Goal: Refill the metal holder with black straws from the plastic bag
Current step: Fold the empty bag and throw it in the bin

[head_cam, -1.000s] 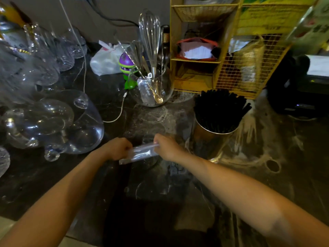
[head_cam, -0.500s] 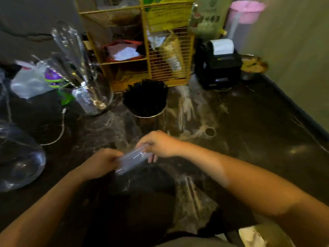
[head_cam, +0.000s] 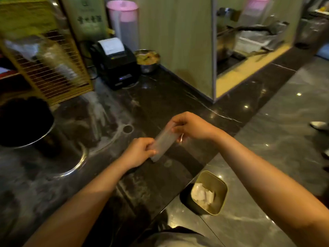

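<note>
A clear, flattened plastic bag (head_cam: 162,140) is stretched between both hands above the dark counter. My left hand (head_cam: 138,151) pinches its lower end and my right hand (head_cam: 191,125) pinches its upper end. No straws show inside the bag. The metal holder (head_cam: 38,138) stands at the far left edge of the view, packed with black straws (head_cam: 23,120). Both hands are to the right of the holder, well apart from it.
A yellow wire rack (head_cam: 53,72) stands behind the holder, with a black receipt printer (head_cam: 115,65) and a metal bowl (head_cam: 147,59) beside it. A pink-lidded container (head_cam: 124,22) is at the back. A bin (head_cam: 206,193) with paper sits on the floor past the counter edge.
My view has swung to the right, so the holder has slid to the left edge and the floor bin has come into sight. Both hands have kept hold of the bag and moved right with it.
</note>
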`<action>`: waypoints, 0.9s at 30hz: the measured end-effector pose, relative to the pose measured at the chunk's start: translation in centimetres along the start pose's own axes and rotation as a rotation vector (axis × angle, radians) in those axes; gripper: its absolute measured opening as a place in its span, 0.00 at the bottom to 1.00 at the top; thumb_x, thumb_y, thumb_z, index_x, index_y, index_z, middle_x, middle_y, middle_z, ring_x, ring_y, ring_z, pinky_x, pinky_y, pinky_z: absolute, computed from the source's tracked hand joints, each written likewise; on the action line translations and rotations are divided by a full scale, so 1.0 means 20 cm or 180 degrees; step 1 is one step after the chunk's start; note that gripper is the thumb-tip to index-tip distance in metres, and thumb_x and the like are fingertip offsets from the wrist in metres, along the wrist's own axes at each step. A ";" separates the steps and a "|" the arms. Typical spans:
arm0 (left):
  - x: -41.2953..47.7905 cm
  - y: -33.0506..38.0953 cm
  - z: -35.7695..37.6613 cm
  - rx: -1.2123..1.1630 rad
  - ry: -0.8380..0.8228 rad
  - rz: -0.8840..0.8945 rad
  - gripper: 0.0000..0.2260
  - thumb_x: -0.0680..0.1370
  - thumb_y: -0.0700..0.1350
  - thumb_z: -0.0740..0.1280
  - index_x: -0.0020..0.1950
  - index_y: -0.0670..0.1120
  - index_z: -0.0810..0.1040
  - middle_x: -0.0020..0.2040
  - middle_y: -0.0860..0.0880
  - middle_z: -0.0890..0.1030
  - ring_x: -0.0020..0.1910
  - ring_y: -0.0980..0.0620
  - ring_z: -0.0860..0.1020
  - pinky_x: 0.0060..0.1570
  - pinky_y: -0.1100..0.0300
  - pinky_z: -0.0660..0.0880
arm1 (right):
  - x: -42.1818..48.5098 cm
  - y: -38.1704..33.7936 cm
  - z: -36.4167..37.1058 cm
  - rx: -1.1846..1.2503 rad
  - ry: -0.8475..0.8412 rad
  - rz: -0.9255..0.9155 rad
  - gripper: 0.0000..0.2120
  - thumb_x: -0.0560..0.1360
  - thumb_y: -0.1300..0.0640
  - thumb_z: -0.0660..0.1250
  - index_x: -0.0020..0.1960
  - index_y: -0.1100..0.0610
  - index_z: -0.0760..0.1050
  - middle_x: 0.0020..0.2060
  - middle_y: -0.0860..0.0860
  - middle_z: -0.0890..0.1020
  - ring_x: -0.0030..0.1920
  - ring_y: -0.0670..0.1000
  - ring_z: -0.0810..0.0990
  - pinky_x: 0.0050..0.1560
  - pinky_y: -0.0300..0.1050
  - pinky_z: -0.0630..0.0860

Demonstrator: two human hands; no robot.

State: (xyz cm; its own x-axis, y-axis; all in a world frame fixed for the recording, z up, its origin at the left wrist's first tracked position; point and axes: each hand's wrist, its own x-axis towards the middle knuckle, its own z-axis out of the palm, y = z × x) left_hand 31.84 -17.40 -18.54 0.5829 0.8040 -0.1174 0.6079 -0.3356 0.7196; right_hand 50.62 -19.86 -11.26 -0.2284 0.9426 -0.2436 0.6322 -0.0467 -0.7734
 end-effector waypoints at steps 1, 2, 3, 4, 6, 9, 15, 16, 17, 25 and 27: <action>0.04 0.06 0.05 0.0043 -0.0031 0.0084 0.11 0.69 0.37 0.68 0.30 0.48 0.71 0.29 0.44 0.75 0.32 0.52 0.72 0.32 0.62 0.65 | -0.05 0.04 -0.04 -0.0017 0.0148 0.0101 0.09 0.74 0.66 0.61 0.45 0.54 0.75 0.34 0.48 0.78 0.27 0.43 0.79 0.31 0.38 0.78; 0.08 0.10 0.10 0.0048 -0.0079 0.0127 0.05 0.70 0.37 0.68 0.34 0.42 0.75 0.34 0.38 0.78 0.35 0.48 0.74 0.35 0.58 0.67 | -0.11 0.09 -0.07 -0.0008 0.0279 0.0222 0.09 0.74 0.66 0.61 0.44 0.54 0.75 0.34 0.48 0.78 0.28 0.44 0.79 0.30 0.38 0.78; 0.10 0.15 0.16 0.0010 -0.0106 0.0192 0.03 0.70 0.37 0.67 0.38 0.38 0.76 0.38 0.35 0.79 0.37 0.45 0.76 0.36 0.55 0.68 | -0.17 0.13 -0.09 0.0026 0.0396 0.0349 0.08 0.74 0.66 0.61 0.45 0.56 0.76 0.33 0.48 0.78 0.28 0.44 0.79 0.29 0.37 0.78; 0.11 0.20 0.22 -0.0050 -0.0150 0.0243 0.04 0.71 0.38 0.67 0.41 0.36 0.77 0.40 0.34 0.80 0.39 0.44 0.76 0.37 0.54 0.69 | -0.23 0.17 -0.11 0.0054 0.0514 0.0460 0.07 0.74 0.67 0.61 0.46 0.59 0.76 0.32 0.49 0.78 0.27 0.43 0.79 0.29 0.36 0.78; 0.12 0.28 0.33 -0.0085 -0.0273 0.0402 0.06 0.72 0.39 0.65 0.43 0.36 0.77 0.42 0.36 0.81 0.40 0.44 0.76 0.38 0.56 0.67 | -0.35 0.24 -0.13 0.0102 0.0762 0.0672 0.07 0.74 0.68 0.60 0.47 0.61 0.76 0.31 0.50 0.77 0.24 0.41 0.78 0.28 0.35 0.76; 0.10 0.39 0.50 -0.0040 -0.0425 0.0741 0.07 0.73 0.39 0.64 0.45 0.36 0.77 0.45 0.36 0.79 0.44 0.40 0.76 0.41 0.55 0.67 | -0.54 0.34 -0.11 0.0193 0.1106 0.0970 0.10 0.73 0.70 0.60 0.45 0.59 0.77 0.27 0.49 0.76 0.23 0.41 0.75 0.26 0.33 0.73; 0.16 0.46 0.71 0.0509 -0.0634 0.1145 0.08 0.74 0.41 0.63 0.50 0.41 0.76 0.51 0.41 0.77 0.53 0.42 0.73 0.51 0.50 0.70 | -0.78 0.58 -0.07 0.0194 0.1470 0.1327 0.10 0.73 0.71 0.59 0.49 0.66 0.77 0.29 0.55 0.76 0.27 0.44 0.75 0.27 0.31 0.71; 0.18 0.48 0.73 0.0607 -0.0693 0.1214 0.08 0.74 0.42 0.62 0.50 0.40 0.76 0.52 0.41 0.77 0.53 0.42 0.73 0.52 0.50 0.70 | -0.81 0.62 -0.07 0.0230 0.1525 0.1342 0.10 0.74 0.71 0.59 0.49 0.66 0.77 0.31 0.56 0.77 0.28 0.45 0.75 0.27 0.31 0.71; 0.20 0.49 0.77 0.0686 -0.0724 0.1256 0.08 0.74 0.42 0.62 0.49 0.40 0.76 0.52 0.41 0.77 0.53 0.42 0.72 0.52 0.50 0.70 | -0.83 0.66 -0.07 0.0269 0.1566 0.1356 0.10 0.74 0.71 0.58 0.49 0.66 0.77 0.31 0.56 0.77 0.28 0.44 0.75 0.27 0.31 0.71; 0.34 0.57 1.33 0.0986 -0.1052 0.0796 0.08 0.75 0.40 0.60 0.51 0.38 0.75 0.53 0.37 0.76 0.54 0.39 0.73 0.50 0.50 0.68 | -0.92 1.16 -0.09 0.0225 0.1455 0.1400 0.10 0.73 0.69 0.61 0.49 0.64 0.78 0.31 0.48 0.77 0.33 0.48 0.75 0.35 0.35 0.70; 0.40 0.52 1.49 0.1020 -0.1096 0.0678 0.07 0.74 0.39 0.62 0.48 0.37 0.77 0.51 0.36 0.77 0.52 0.38 0.74 0.47 0.51 0.67 | -0.91 1.34 -0.03 0.0229 0.1403 0.1408 0.09 0.73 0.67 0.61 0.50 0.63 0.78 0.38 0.58 0.82 0.39 0.54 0.78 0.42 0.43 0.72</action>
State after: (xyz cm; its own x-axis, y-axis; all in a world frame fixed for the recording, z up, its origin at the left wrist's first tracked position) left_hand 58.98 -29.04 -32.46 0.8227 0.5113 -0.2485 0.5596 -0.6512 0.5126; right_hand 72.23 -38.01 -27.27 0.3798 0.8760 -0.2974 0.5422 -0.4712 -0.6957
